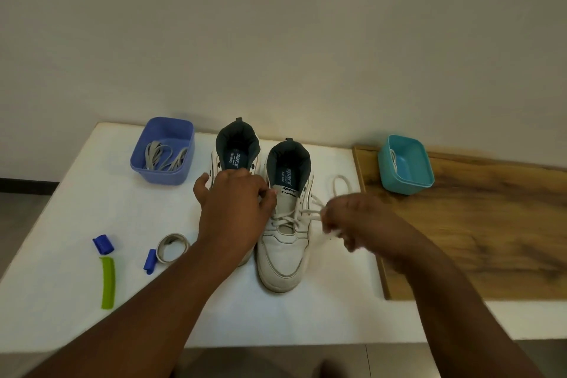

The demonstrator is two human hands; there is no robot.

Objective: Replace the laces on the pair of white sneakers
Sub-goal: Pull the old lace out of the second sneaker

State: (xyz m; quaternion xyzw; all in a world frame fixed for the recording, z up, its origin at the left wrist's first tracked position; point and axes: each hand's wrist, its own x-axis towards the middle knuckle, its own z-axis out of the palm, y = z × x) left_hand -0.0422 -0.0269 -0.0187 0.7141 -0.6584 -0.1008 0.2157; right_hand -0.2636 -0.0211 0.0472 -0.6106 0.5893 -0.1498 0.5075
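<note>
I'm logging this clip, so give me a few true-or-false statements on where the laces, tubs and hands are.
1. The purple tub holds grey laces. True.
2. The right hand pinches the white lace of the right-side sneaker. True.
3. The teal tub stands on the white table. False: it stands on the wooden board.
4. The left hand rests on the green clip. False: the green clip lies untouched, and the left hand is at the sneakers.
5. The tape roll lies in the purple tub. False: it lies on the white table.

Soft, even light; wide-angle bending at the edges; the right hand point(346, 221) is motion-blurred.
</note>
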